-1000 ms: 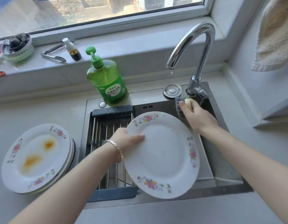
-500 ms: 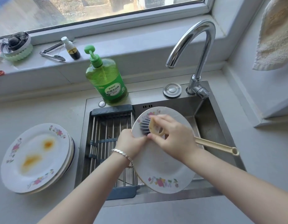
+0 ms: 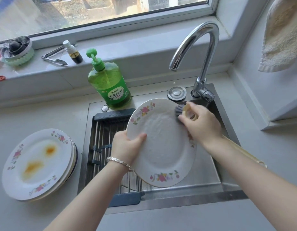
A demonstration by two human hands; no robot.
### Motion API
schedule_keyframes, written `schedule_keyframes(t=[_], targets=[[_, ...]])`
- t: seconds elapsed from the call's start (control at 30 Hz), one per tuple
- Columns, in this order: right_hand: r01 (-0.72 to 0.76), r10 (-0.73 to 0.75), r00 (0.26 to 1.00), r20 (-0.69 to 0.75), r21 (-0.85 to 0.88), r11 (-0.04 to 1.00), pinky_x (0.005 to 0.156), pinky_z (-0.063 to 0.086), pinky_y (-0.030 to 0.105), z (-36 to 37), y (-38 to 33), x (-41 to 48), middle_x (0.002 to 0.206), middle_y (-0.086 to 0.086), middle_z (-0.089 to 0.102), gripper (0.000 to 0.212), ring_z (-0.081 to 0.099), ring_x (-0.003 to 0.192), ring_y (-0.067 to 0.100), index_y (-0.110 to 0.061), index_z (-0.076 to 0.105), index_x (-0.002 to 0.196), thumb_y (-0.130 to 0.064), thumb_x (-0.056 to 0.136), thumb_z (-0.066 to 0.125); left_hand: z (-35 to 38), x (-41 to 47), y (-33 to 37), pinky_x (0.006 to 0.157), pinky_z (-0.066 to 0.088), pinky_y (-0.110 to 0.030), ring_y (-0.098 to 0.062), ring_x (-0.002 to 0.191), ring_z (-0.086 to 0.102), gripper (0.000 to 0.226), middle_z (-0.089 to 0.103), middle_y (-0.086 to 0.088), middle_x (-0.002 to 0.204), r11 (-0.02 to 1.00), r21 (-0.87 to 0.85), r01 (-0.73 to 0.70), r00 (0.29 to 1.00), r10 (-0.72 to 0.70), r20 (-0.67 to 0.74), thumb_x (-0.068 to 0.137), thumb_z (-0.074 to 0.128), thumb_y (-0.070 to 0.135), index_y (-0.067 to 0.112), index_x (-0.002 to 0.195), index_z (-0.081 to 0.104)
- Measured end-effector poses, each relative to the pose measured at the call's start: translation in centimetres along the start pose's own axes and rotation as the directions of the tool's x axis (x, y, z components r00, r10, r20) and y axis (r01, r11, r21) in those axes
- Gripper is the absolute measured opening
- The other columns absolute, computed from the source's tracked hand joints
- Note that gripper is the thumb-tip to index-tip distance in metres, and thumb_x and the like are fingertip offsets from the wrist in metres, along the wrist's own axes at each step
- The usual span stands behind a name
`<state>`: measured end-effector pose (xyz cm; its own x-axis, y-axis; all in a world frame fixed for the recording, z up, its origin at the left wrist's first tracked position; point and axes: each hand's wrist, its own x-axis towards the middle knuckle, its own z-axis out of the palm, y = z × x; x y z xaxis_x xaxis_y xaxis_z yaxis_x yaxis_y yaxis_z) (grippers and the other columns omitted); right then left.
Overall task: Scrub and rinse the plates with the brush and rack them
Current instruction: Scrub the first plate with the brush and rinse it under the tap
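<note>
In the head view, a white round plate with pink floral sprays on its rim [image 3: 162,147] is held tilted over the stainless steel sink [image 3: 209,179], at the centre of the frame. Its face looks wet and filmy. The left hand [image 3: 127,147], with a silver bracelet [image 3: 119,161] on its wrist, grips the plate's left edge, thumb lying on the face and the fingers curled behind it. The right hand [image 3: 201,125] is curled round a dish brush with grey bristles and a cream handle [image 3: 179,111], gripping it close to the head. The bristles touch the plate's upper right rim, and the handle runs out past the wrist toward the right of the frame.

A dark-framed drying rack of metal rods [image 3: 104,139] spans the left part of the sink, behind the left hand. At the lower left of the frame a stack of matching floral plates [image 3: 37,164] rests on the grey counter, the top one marked with orange stains. A green pump bottle of dish soap [image 3: 111,85] stands just behind the rack. A curved chrome tap [image 3: 202,47] rises at the upper right, and a beige towel [image 3: 282,35] hangs at the far right edge.
</note>
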<state>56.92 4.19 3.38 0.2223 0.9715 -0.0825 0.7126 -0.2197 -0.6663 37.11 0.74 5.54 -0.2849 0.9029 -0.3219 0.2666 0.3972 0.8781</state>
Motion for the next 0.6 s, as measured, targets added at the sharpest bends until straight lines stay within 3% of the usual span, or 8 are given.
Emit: schedule_keyframes(t=[0.07,0.13,0.23,0.27,0.4,0.43,0.53,0.6], targets=[[0.220,-0.215,0.971,0.108,-0.033,0.975,0.087,0.043,0.027,1.1,-1.0,-2.6,0.128,-0.016,0.054,0.049,0.052,0.117,0.009,-0.034,0.053,0.128,-0.040,0.081,0.066,0.1,0.1,0.1,0.077,0.054,-0.053,-0.027,0.073,0.062,0.022,0.063,-0.001,0.064,1.000,-0.021,0.007,1.000,-0.007,-0.027,0.075,0.074,0.007,0.017,0.060,0.062],[0.317,-0.311,0.941,0.133,-0.024,0.948,0.089,0.043,0.025,1.5,-1.0,-3.8,0.132,-0.019,0.052,0.049,0.051,0.118,0.005,-0.036,0.053,0.128,-0.041,0.081,0.066,0.0,0.4,0.3,0.073,0.055,-0.046,-0.025,0.065,0.061,0.022,0.062,0.006,0.052,0.997,-0.067,0.032,0.998,-0.036,-0.054,0.072,0.078,0.016,0.015,0.058,0.061],[0.007,-0.007,0.999,0.052,0.007,1.000,0.082,0.040,0.026,0.1,0.5,-0.3,0.127,-0.014,0.055,0.046,0.052,0.113,0.012,-0.036,0.054,0.126,-0.040,0.082,0.065,-0.3,0.9,0.9,0.058,0.046,-0.033,-0.018,0.052,0.052,0.038,0.053,0.008,0.038,0.998,-0.057,0.012,0.994,-0.018,-0.104,0.083,0.067,0.026,0.011,0.050,0.054],[-0.025,0.025,0.999,0.031,-0.009,1.000,0.082,0.041,0.027,0.1,0.8,-0.1,0.125,-0.012,0.056,0.044,0.053,0.112,0.014,-0.035,0.055,0.125,-0.040,0.082,0.064,-0.3,1.0,1.2,0.057,0.042,-0.031,-0.019,0.052,0.049,0.043,0.052,0.007,0.040,0.999,-0.049,-0.001,0.993,-0.005,-0.119,0.085,0.063,0.029,0.009,0.050,0.051],[0.314,-0.309,0.943,0.125,-0.018,0.949,0.085,0.046,0.027,1.8,-0.1,-4.0,0.128,-0.017,0.056,0.047,0.055,0.112,0.008,-0.033,0.057,0.125,-0.039,0.080,0.068,-0.3,1.3,1.5,0.051,0.035,-0.027,-0.016,0.051,0.044,0.046,0.046,-0.001,0.051,0.999,-0.034,-0.031,0.983,0.024,-0.182,0.088,0.056,0.036,0.010,0.052,0.045],[0.299,-0.294,0.948,0.124,-0.017,0.954,0.085,0.045,0.027,1.6,0.2,-3.8,0.128,-0.018,0.055,0.047,0.055,0.112,0.007,-0.034,0.057,0.125,-0.039,0.080,0.068,-0.4,1.3,1.5,0.048,0.035,-0.026,-0.013,0.048,0.045,0.047,0.048,0.001,0.049,0.998,-0.046,-0.037,0.981,0.028,-0.190,0.089,0.056,0.035,0.010,0.051,0.045],[-0.039,0.038,0.999,0.024,0.023,0.999,0.080,0.040,0.026,0.3,1.7,-0.9,0.121,-0.014,0.058,0.043,0.055,0.108,0.012,-0.034,0.057,0.123,-0.038,0.081,0.066,-0.5,0.9,1.6,0.038,0.033,-0.016,0.000,0.032,0.043,0.049,0.045,0.010,0.031,0.996,-0.076,-0.052,0.975,0.034,-0.221,0.089,0.056,0.032,0.010,0.048,0.043],[0.048,-0.048,0.998,0.041,-0.012,0.999,0.081,0.043,0.027,0.8,1.5,-2.0,0.122,-0.014,0.059,0.041,0.056,0.109,0.012,-0.032,0.060,0.120,-0.038,0.080,0.067,-0.3,0.9,1.6,0.035,0.032,-0.012,0.002,0.028,0.041,0.049,0.043,0.013,0.028,0.994,-0.096,-0.054,0.967,0.029,-0.254,0.089,0.057,0.031,0.009,0.048,0.043]])
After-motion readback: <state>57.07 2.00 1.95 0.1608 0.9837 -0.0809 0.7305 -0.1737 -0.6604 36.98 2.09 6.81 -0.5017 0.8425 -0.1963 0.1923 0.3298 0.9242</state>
